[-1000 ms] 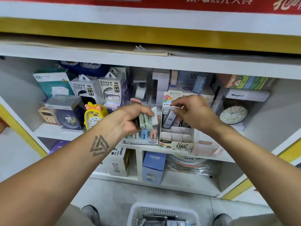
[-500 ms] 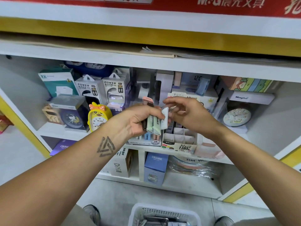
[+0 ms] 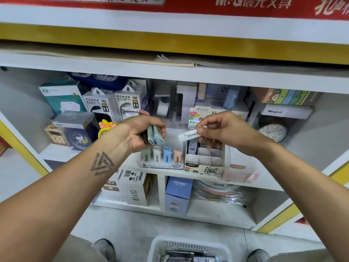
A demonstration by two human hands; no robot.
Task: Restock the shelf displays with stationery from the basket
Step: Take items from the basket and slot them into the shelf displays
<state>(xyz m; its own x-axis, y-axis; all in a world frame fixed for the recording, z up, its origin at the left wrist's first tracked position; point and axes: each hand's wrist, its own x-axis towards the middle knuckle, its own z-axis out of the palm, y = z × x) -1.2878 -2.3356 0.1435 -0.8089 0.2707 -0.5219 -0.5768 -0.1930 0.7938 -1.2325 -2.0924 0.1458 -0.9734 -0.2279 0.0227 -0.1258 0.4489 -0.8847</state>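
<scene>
We grip the spare lead cases (image 3: 154, 136) in our left hand (image 3: 138, 134) as stock, while our right hand (image 3: 224, 130) pinches one white case (image 3: 189, 135), just above the display box (image 3: 204, 163), ready to slot in.

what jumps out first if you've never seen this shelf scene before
The two hands meet mid-frame before the shelf: the left hand grips a bundle of pastel lead cases, while the right hand pinches a single white case just above the compartmented display box. Below, at the bottom edge, the white basket sits on the floor between the person's shoes.
</scene>
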